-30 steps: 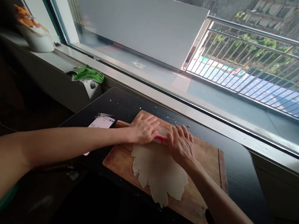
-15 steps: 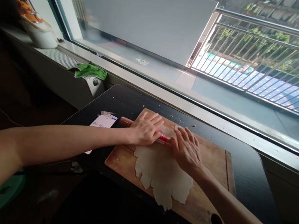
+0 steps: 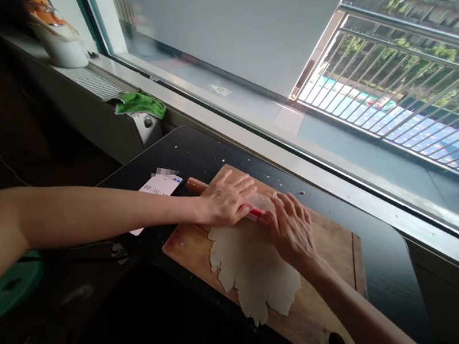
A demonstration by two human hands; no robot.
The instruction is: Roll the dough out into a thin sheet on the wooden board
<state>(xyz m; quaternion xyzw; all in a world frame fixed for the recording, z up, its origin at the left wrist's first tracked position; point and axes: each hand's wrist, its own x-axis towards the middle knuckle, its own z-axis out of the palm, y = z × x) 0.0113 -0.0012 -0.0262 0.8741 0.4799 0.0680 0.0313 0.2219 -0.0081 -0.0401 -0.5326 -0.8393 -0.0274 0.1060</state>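
A wooden rolling pin with a red-and-white label at its middle lies across a thin, ragged-edged sheet of dough. My left hand rests on the pin's left part, palm down, with fingers stretched forward. On its right part lies my right hand, also flat with fingers extended, hiding that end of the pin. Some dough shows beyond the pin between the hands. Beneath everything is a wooden cutting board, and the dough's near lobe reaches the board's front edge.
The board sits on a black table dotted with crumbs near the window. A phone showing a timer lies left of the board, partly under my left forearm. Further left are a green cloth, a white pot and a green stool.
The view has shifted slightly, moving the board and hands a little rightward in the picture. Both hands stay on the rolling pin, and the dough looks the same.
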